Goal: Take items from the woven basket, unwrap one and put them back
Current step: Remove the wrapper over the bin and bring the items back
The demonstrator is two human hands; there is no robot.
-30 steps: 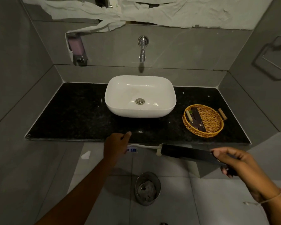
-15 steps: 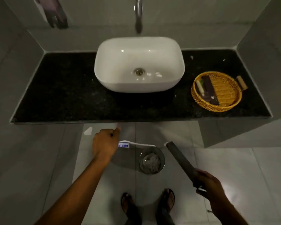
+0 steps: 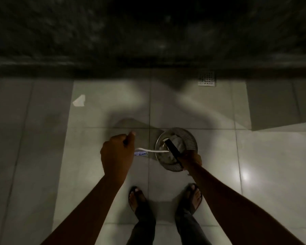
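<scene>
My left hand (image 3: 117,152) is closed around a white toothbrush (image 3: 154,150) and a small blue-and-white tube (image 3: 140,153); the brush points right toward the bin. My right hand (image 3: 191,159) grips a long black wrapper box (image 3: 172,149), whose far end is over the round metal waste bin (image 3: 189,138) on the floor. Crumpled paper lies inside the bin. The woven basket is out of view.
The dark granite counter (image 3: 148,32) fills the top of the view, blurred. A floor drain (image 3: 206,78) sits below its edge, a white paper scrap (image 3: 79,101) lies on the tiles at left. My sandalled feet (image 3: 138,200) stand just behind the bin.
The view has tilted down from the sink and basket to the floor. My right hand has brought the black box over the bin; my left hand still holds the toothbrush.
</scene>
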